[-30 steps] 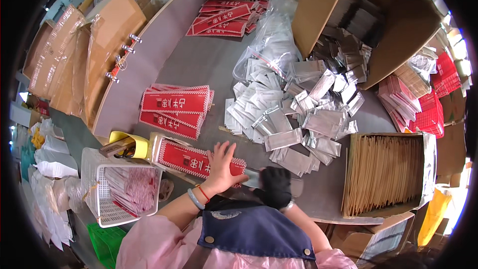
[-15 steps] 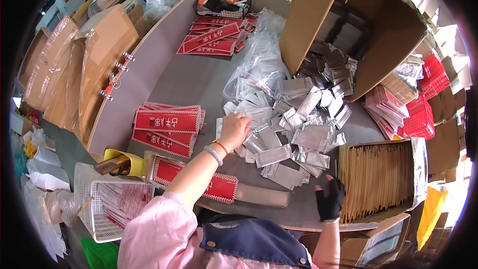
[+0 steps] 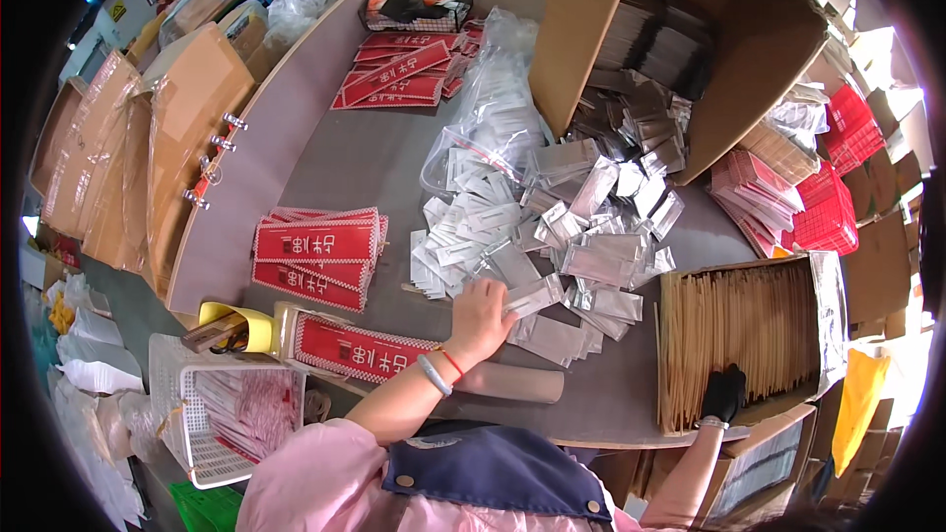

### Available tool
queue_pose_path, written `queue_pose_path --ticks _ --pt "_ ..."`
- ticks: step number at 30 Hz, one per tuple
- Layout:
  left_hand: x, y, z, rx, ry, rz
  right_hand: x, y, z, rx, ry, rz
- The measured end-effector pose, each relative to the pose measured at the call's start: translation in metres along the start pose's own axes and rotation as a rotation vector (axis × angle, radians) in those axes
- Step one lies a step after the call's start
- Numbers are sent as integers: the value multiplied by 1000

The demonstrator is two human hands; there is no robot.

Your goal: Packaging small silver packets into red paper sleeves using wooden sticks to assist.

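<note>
My left hand is closed, thumb and fingers pinching the end of a small silvery packet at the near edge of a loose pile of similar packets. White flat packets lie just beyond that hand. My right hand, in a black fingerless glove, rests at the near end of a cardboard box packed with upright thin wooden sticks. Its fingers reach down among the sticks and are mostly hidden. A red printed sleeve lies beside my left forearm, with a clear plastic strip on its right.
Red sleeves are stacked at the left and far back. A tall open carton stands behind the packets, beside a clear plastic bag. A white basket and yellow holder sit at the near left.
My left hand has moved from the white packets toward me and closed on a silvery packet. My right hand has moved right, from the table into the stick box. The view has shifted slightly.
</note>
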State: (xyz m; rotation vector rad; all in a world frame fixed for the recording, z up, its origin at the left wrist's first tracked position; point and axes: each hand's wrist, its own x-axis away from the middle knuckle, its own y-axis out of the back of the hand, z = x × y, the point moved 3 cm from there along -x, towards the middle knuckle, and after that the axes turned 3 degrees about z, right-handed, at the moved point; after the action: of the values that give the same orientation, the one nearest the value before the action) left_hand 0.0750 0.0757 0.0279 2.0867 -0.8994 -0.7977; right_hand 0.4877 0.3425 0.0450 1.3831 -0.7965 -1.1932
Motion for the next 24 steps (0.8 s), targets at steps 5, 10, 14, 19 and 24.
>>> queue_pose_path --ticks 5,10,14,19,24 --pt "0 -3 -1 -52 -35 15 -4 -14 -12 -34 -6 -1" --pt "8 31 -13 507 118 438 2 -8 -25 -100 -158 -224" --pt "58 41 -6 165 -103 543 22 -4 32 -841 -183 110" --pt "81 73 1 74 -47 293 86 27 193 -584 636 473" --pt "96 81 11 -33 -162 352 112 9 213 -324 807 611"
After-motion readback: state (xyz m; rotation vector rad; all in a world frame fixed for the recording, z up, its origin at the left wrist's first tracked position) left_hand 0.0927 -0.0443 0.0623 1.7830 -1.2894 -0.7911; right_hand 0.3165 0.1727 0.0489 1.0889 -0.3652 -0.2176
